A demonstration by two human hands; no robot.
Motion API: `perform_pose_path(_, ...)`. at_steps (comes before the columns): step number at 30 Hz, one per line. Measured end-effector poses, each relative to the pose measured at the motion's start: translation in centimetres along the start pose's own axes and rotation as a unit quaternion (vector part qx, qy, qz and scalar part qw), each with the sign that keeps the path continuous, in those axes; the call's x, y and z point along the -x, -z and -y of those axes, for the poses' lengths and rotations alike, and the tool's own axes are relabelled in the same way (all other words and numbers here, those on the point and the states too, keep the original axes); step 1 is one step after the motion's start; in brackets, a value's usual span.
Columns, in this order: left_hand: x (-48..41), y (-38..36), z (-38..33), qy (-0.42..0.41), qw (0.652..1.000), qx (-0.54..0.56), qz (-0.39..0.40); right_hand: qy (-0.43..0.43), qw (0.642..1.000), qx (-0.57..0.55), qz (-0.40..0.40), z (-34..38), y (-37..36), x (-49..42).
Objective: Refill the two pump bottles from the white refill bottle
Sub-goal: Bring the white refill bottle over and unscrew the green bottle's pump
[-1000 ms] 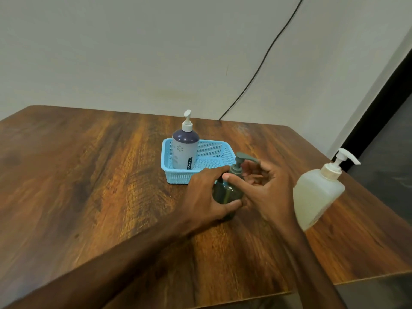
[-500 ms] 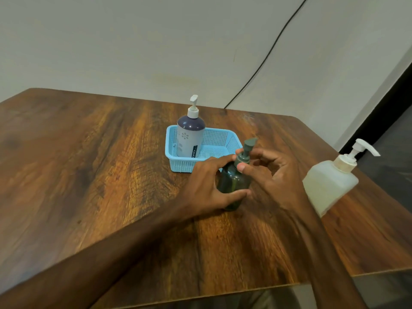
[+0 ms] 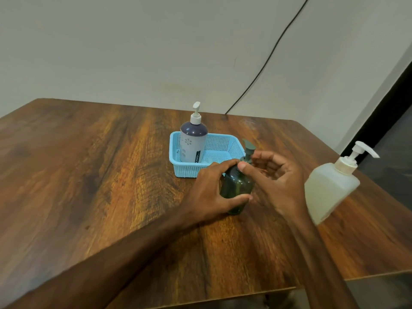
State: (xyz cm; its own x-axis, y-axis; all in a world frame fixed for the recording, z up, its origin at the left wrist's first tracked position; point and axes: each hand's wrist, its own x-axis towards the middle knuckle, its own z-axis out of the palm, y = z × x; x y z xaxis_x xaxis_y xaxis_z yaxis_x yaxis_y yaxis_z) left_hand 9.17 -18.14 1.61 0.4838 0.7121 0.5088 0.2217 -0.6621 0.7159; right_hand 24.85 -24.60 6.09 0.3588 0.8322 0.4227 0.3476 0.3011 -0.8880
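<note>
Right fingers [image 3: 244, 167] pinch the pump collar of the green bottle [image 3: 237, 188] | left hand [image 3: 211, 192] wraps its body, upright on the table [image 3: 89, 175] | white refill bottle [image 3: 330, 188] just right, nearer the right hand [image 3: 278, 181].

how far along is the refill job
Early. Done: dark green pump bottle stands outside the blue mesh basket. In hand: left hand grips it, right hand at its pump collar. Left: purple-topped pump bottle sits capped in the basket; white refill bottle untouched.
</note>
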Motion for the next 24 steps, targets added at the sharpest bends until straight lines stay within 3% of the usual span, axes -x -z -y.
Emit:
perform_pose_path(6, 0.0, 0.0, 0.0, 0.003, 1.0, 0.0, 0.013, -0.02, 0.994, -0.029, 0.101, 0.3, 0.7, 0.2)
perform_pose_path(12, -0.1, -0.1, 0.2, 0.012, 1.0, -0.007, 0.016, 0.025, 0.998, 0.058, -0.014, 0.9, -0.7, 0.3)
perform_pose_path(19, -0.1, 0.1, 0.0, 0.006, 1.0, -0.011, 0.019, -0.024, 0.997, -0.029, 0.073, 0.8, 0.3, 0.5)
perform_pose_path(24, -0.1, 0.0, 0.2, 0.002, 1.0, -0.012, 0.015, 0.001, 0.999, 0.054, 0.001, 0.9, -0.3, 0.4)
